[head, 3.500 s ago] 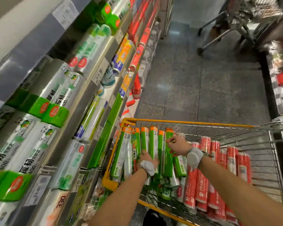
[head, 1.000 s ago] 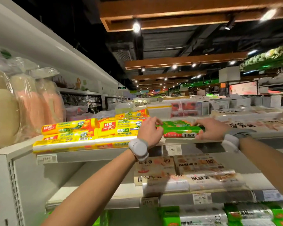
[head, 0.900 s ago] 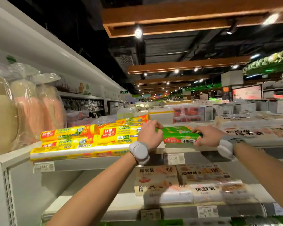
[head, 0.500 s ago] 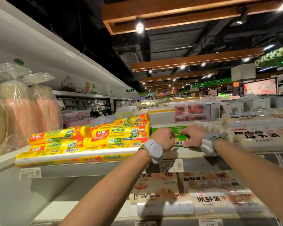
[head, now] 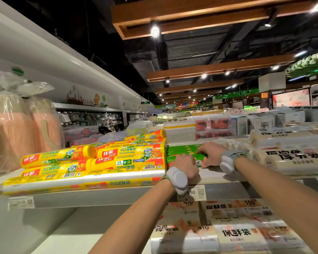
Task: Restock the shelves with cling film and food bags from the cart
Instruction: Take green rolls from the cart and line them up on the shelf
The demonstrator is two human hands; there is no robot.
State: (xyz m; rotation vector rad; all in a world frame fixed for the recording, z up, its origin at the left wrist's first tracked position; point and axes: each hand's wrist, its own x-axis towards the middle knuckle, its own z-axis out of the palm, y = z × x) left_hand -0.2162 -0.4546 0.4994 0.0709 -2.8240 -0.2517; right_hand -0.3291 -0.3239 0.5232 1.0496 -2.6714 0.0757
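Observation:
A bundle of green rolls (head: 182, 150) lies on the top shelf (head: 209, 176), right beside a stack of yellow Glad food bag rolls (head: 117, 162). My left hand (head: 186, 165) curls against the front of the green bundle at its near end. Arched over the bundle's right part is my right hand (head: 212, 153), fingertips on top and thumb down at the front. White bands sit on both wrists. The cart is out of view.
White food bag rolls (head: 290, 158) lie right of my hands on the same shelf. Bagged pinkish goods (head: 22, 125) stand at the far left. The shelf below holds white bag packs (head: 233, 228). A price tag (head: 195, 193) hangs under my left wrist.
From the cart I lifted green rolls up to the top shelf. Over the last second my hands carried the bundle down and left until it lay against the yellow rolls.

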